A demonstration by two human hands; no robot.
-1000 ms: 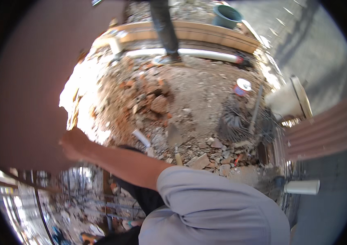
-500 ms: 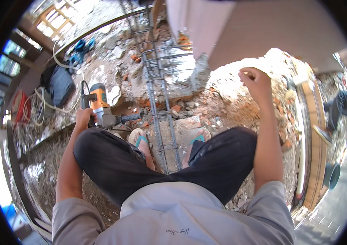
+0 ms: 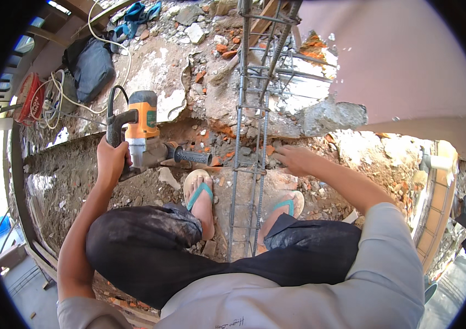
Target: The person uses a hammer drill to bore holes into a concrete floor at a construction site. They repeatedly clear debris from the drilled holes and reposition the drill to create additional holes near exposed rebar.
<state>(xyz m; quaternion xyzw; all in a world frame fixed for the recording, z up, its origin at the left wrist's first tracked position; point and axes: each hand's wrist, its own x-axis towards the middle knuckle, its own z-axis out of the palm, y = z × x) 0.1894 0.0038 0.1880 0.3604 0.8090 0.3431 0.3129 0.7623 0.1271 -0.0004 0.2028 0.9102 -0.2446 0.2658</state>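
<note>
On the left, my left hand [image 3: 113, 159] is wrapped around the rear handle of an orange and grey rotary hammer [image 3: 144, 123], which stands upright in the rubble. Its black ribbed side handle [image 3: 192, 157] points right, toward the rebar. The lower end of the tool is hidden. My right hand [image 3: 296, 160] reaches down to the broken rubble just right of the rebar cage [image 3: 250, 170], fingers stretched out and apparently holding nothing. The cage runs lengthwise between my two sandalled feet.
A pale cable [image 3: 127, 66] loops across the debris at upper left, by a dark bag [image 3: 91, 68] and a red bucket [image 3: 29, 98]. A pinkish wall [image 3: 408, 66] rises at upper right above a broken concrete edge [image 3: 334, 116]. Brick pieces lie about.
My right hand has come down from its raised place at the right to the rubble beside the rebar. The left keeps its hold on the rotary hammer. My view has shifted.
</note>
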